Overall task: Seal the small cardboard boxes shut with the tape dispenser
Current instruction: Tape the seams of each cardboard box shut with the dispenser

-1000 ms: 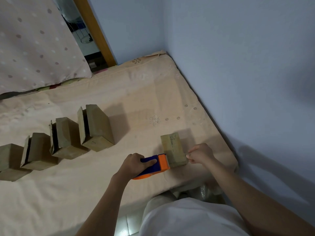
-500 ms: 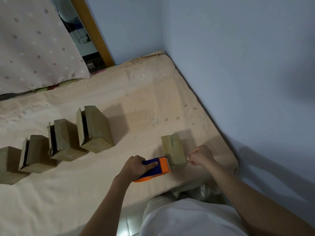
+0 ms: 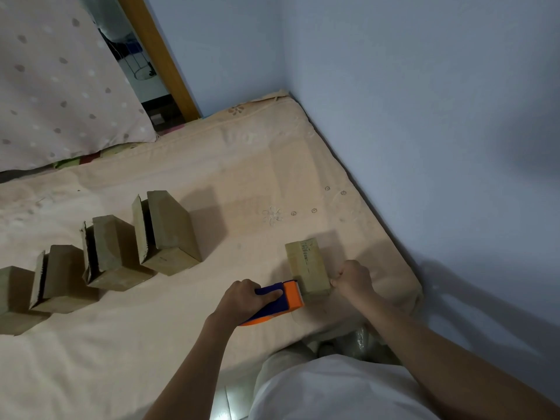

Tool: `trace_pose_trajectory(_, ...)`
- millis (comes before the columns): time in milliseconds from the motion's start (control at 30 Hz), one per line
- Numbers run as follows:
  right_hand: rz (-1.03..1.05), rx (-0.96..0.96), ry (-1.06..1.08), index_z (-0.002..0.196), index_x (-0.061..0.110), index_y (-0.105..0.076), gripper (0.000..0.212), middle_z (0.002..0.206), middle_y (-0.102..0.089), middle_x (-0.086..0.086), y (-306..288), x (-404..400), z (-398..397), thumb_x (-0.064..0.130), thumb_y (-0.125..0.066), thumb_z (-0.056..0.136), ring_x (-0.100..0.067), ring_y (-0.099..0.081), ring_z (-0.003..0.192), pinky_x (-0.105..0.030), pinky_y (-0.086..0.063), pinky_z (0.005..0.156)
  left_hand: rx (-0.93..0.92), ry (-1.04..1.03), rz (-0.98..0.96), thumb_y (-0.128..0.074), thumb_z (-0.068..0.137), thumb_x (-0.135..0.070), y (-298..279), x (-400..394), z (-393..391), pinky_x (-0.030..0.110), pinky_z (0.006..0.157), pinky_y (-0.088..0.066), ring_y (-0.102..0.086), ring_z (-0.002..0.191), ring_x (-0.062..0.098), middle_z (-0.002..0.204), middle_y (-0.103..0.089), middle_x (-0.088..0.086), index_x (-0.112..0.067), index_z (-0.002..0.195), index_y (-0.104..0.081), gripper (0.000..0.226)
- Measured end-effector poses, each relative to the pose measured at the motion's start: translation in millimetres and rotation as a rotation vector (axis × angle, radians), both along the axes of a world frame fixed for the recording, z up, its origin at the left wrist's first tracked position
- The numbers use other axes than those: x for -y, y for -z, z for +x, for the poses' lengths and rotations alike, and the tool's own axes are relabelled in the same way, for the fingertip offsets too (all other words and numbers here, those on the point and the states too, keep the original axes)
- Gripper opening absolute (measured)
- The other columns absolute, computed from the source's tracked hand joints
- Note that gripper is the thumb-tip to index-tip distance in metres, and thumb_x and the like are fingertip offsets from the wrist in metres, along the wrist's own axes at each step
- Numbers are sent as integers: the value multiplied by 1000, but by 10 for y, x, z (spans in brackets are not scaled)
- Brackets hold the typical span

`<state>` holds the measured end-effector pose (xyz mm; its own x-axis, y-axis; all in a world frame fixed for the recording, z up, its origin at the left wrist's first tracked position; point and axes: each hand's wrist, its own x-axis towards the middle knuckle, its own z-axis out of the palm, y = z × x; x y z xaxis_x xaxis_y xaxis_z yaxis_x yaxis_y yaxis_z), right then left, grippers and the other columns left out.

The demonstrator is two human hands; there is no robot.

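The small box [image 3: 306, 269] lies near the mattress [image 3: 212, 165] edge, long axis running away from the person. At the box's near-left corner sits the tape dispenser [image 3: 280, 301], gripped by the left hand [image 3: 242, 298]. The right hand [image 3: 353, 278], curled, apparently pinches its near-right corner.

- A small cardboard box [image 3: 306, 268] lies flat near the bed's corner, flaps closed, print on top.
- The orange-and-blue tape dispenser [image 3: 278, 301] touches its near left edge.
- Four open boxes [image 3: 166, 231] stand in a row, well apart to the left.
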<state>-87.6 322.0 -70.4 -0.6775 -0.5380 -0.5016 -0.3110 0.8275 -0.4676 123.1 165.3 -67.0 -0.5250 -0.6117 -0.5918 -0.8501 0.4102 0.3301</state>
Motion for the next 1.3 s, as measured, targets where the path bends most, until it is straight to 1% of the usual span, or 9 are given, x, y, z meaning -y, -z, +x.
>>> trace_pose_trajectory(167,28,6,15,91,10,-54,21,86,-54,-3,6,-25,48,25,-69,91,-27,-57,90,-26,-37,62,8,-8,-6,-51,83,-78,5,29,46,28,69,-52,-69,73,16,77,-73,0,-13,86,-72,69)
trace_pose_trajectory(267,32,-19,43,67,17,-42,35,66,-44,3,30,4,70,22,-68,91,-22,-48,69,-24,-26,43,7,-7,-1,-51,82,-79,12,21,40,33,75,-57,-70,75,16,80,-74,1,-13,89,-72,70)
trace_pose_trajectory(400,-21,-8,67,62,17,-41,37,62,-43,1,-31,176,169,10,-62,91,-17,-47,56,-19,-26,40,19,4,-1,-50,84,-78,-4,-7,8,29,71,-53,-68,73,14,80,-73,-1,-14,88,-71,67)
trace_pose_trajectory(467,-60,62,52,81,13,-56,19,80,-57,0,-66,238,257,19,-71,90,-19,-63,75,-18,-38,47,25,6,-11,-50,84,-78,-22,-1,19,27,69,-51,-67,72,14,77,-72,-1,-15,85,-71,67)
trace_pose_trajectory(567,-83,63,33,109,9,-54,43,107,-61,-4,-56,246,365,25,-82,82,-23,-64,101,-26,-55,69,32,12,-19,-49,82,-80,-42,13,41,30,75,-56,-69,73,14,78,-73,-1,-15,88,-72,69)
trace_pose_trajectory(633,-88,47,56,107,11,-52,45,112,-62,-6,-62,234,386,24,-85,79,-25,-64,105,-30,-58,75,34,21,-32,-49,81,-81,-52,20,48,31,76,-57,-69,73,14,79,-73,-1,-15,88,-72,71)
trace_pose_trajectory(767,-97,77,96,93,16,-52,34,111,-67,-6,-48,175,358,22,-83,81,-23,-66,104,-15,-45,56,26,35,-32,-49,79,-84,-48,-12,37,31,73,-57,-68,72,14,77,-72,0,-15,86,-71,73)
trace_pose_trajectory(900,-116,94,105,89,16,-51,35,112,-68,-7,-94,141,365,21,-84,80,-26,-66,108,-13,-36,51,7,26,-6,-51,81,-81,-87,8,73,29,75,-57,-69,74,13,81,-73,-2,-16,91,-71,68)
trace_pose_trajectory(1300,-132,113,105,86,16,-51,38,102,-67,-5,-106,166,322,22,-87,76,-24,-66,97,-20,-39,53,-7,4,6,-55,83,-75,-255,197,239,28,71,-56,-69,75,14,82,-73,-3,-17,93,-72,61)
